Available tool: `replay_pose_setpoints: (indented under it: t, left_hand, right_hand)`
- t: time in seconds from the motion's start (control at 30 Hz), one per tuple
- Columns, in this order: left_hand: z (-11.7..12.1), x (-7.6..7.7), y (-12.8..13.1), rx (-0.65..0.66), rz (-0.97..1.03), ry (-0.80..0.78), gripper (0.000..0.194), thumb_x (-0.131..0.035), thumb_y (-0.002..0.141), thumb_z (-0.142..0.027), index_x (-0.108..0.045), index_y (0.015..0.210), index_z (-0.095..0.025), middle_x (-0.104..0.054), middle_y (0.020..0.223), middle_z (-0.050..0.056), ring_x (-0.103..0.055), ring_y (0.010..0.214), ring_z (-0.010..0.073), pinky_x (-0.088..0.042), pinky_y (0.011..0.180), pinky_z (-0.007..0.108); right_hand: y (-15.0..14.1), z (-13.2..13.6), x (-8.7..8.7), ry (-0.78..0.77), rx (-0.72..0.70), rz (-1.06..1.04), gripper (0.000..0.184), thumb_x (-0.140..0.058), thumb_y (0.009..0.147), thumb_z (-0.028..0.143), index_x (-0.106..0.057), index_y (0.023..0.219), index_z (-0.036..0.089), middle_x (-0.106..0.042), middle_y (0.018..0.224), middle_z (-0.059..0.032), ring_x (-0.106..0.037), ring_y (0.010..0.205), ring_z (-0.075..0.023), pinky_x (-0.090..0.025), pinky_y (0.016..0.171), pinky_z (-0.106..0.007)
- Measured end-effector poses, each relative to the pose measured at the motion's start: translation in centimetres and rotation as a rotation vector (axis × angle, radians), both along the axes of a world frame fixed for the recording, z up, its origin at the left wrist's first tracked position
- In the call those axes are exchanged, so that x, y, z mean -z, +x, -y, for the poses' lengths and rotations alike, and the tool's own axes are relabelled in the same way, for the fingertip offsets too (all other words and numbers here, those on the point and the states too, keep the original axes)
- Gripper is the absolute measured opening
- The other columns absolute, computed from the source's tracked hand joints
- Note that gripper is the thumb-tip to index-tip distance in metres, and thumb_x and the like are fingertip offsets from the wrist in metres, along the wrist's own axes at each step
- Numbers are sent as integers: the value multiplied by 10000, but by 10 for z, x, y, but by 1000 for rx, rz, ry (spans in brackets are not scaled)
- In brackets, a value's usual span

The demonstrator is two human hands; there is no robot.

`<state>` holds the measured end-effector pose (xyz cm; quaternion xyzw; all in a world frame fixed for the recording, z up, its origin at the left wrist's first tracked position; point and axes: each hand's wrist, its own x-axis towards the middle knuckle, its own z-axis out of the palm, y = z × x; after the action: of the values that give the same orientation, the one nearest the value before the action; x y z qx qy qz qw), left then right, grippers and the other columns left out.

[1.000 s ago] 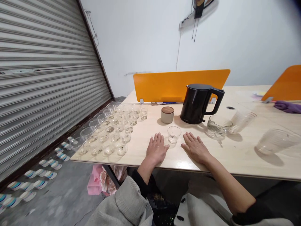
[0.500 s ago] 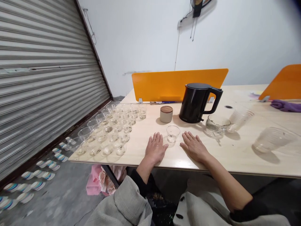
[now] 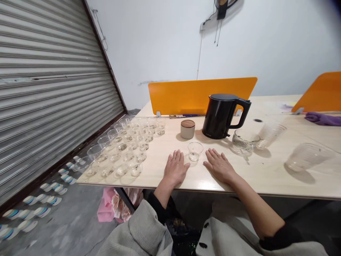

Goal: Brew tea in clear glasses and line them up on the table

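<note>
My left hand [image 3: 176, 168] lies flat on the pale wooden table [image 3: 162, 180], fingers stretched out and nothing held. My right hand [image 3: 220, 165] rests flat in the same way, also holding nothing. Between them stands a small clear cup [image 3: 195, 152], upright, with a few dark specks at its bottom; neither hand grips it. Behind the cup sits a grey canister with a wooden lid [image 3: 188, 129]. To the canister's right is a black electric kettle [image 3: 218, 117], its handle pointing right.
Many clear cups [image 3: 129, 156] stand in rows at the table's left end. On the right are a ribbed glass pitcher [image 3: 243, 141], two tilted cup stacks [image 3: 271, 137] and a purple cloth [image 3: 321, 119]. Orange dividers [image 3: 181, 97] rise behind. Lidded tubs [image 3: 42, 211] line the floor.
The whole view has shifted slightly, so things appear a little further left. Both hands and the objects on the table keep their places.
</note>
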<state>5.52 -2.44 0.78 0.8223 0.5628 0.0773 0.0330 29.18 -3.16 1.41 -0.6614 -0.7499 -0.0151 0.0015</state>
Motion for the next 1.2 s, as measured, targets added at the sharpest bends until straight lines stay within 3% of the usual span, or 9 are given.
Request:
replay_pose_setpoints:
  t: [1.2]
  left_hand:
    - [0,0,0,3,34,-10,705,-244,1071,-504,-279,1619,-62,-186,1717,150,-136,1607,289,-136,1310,500]
  right_hand:
    - [0,0,0,4,-2,1,710,-246,1029,472,-335,1621,91,-244,1709,-144,-169,1594,-288,-169,1269,-549]
